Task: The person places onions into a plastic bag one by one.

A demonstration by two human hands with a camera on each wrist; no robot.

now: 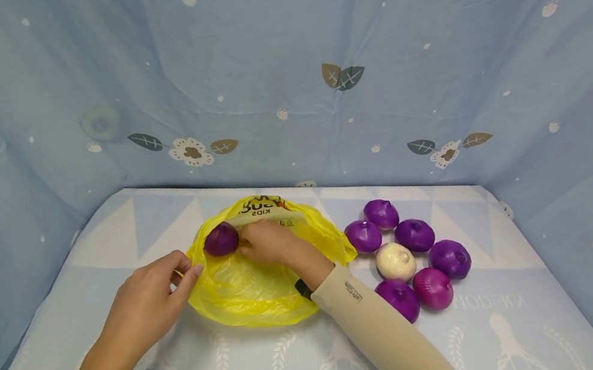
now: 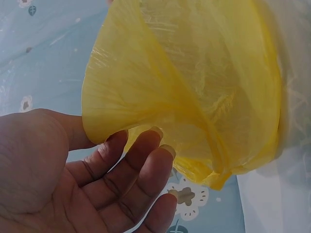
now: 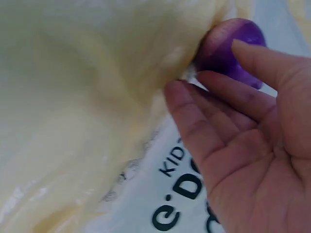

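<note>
Left hand (image 1: 147, 291): at the bag's left rim, forearm coming from the lower left. Grip: thumb and index finger pinching the edge of the yellow bag (image 1: 250, 310); remaining fingers loosely bent.
Purple onion (image 1: 221, 239), single: in the bag's mouth, by its left wall, just beside the right fingertips.
Right hand (image 1: 272, 242): reaching into the mouth, beige sleeve (image 1: 382, 327) behind. Grip: spread, fingers relaxed, thumb apart, tips at the onion; firm contact cannot be told.
Edges: tabletop (image 1: 250, 367) showing from its left edge to the bag; bag mouth wide; onion group (image 1: 414, 235), six purple and one white, just beyond the bag's right rim; further tabletop between group and right edge.
Surface: pale blue and white, triangles, sprigs, lettering.
Room: blue curtain (image 1: 271, 43), leaf-and-flower print, hanging left, behind and right.
</note>
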